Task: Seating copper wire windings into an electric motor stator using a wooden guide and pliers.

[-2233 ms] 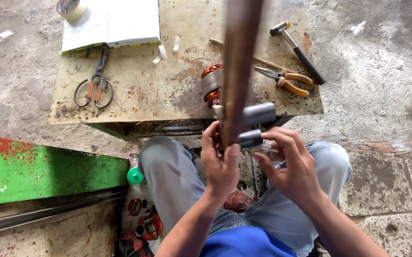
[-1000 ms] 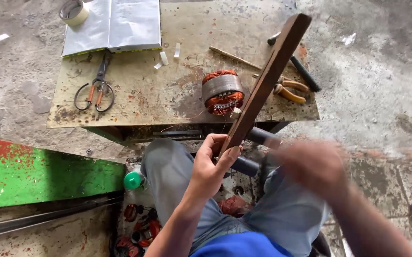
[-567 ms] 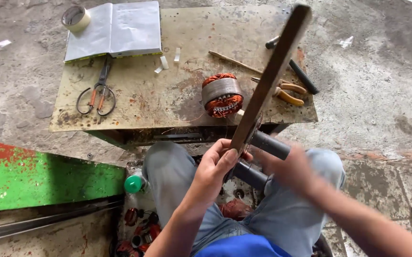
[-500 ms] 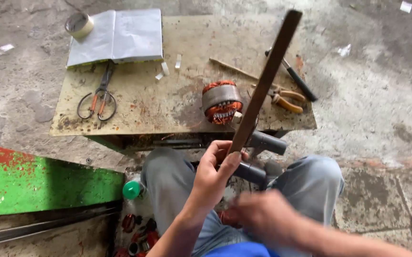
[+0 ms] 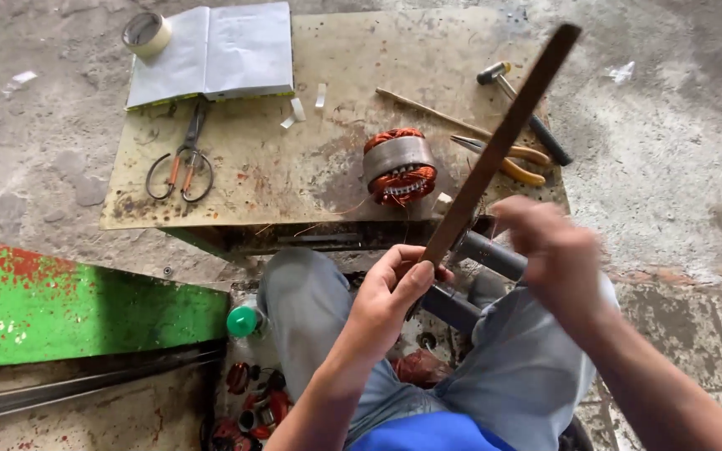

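- Flat wooden stick (image 5: 503,138) was held up at a slant over the bench's near right edge, top end pointing toward the far right corner, low end down at the person's knees.
- Left hand (image 5: 390,296) was closed round the stick's low end, thumb and fingers wrapped on it.
- Right hand (image 5: 557,250) was blurred, just right of the stick's lower part; fingers looked curled, but grip or contact w/ the stick can't be told.
- Two grey tubes (image 5: 490,255) lay across the lap behind the stick's low end, partly hidden by both hands.
- Stick crossed in front of the pliers (image 5: 511,163) and thin rod (image 5: 428,113) on the bench's right side, hiding part of each.
- Motor stator w/ copper windings (image 5: 400,167) sat near the middle of the near edge, just left of the stick.
- Hammer (image 5: 524,108) lay at the right edge, partly behind the stick.
- Scissors (image 5: 181,159) lay on the left side; open notebook (image 5: 211,54) and tape roll (image 5: 146,33) at the far left corner.
- Bench (image 5: 294,167) top was worn and stained.
- Green panel (image 5: 77,305) stood on the floor left of the knees; green-capped bottle (image 5: 242,321) beside it.
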